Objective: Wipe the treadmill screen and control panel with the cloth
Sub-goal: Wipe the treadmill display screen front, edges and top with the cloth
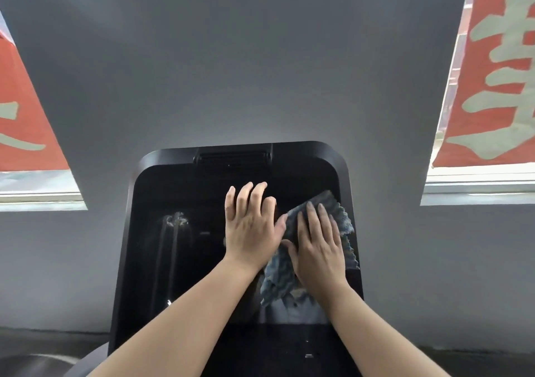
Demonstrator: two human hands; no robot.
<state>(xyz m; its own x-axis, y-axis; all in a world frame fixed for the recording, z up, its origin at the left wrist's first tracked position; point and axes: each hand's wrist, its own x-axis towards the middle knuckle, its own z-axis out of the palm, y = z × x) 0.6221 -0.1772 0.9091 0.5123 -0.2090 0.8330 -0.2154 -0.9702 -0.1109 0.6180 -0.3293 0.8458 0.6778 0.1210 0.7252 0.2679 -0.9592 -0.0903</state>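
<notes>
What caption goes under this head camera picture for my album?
Right hand presses a blue cloth flat on the black treadmill screen; left hand rests beside it.

— What is filling the background?
— A plain grey wall [231, 58] is taking up the middle. A red banner [492, 72] with large pale characters is hanging at the right, and another red banner [23, 110] is showing at the left.
— And under them?
— A white window ledge [477, 184] is running below the right one, and a second ledge [40, 198] is sitting below the left one.
</notes>
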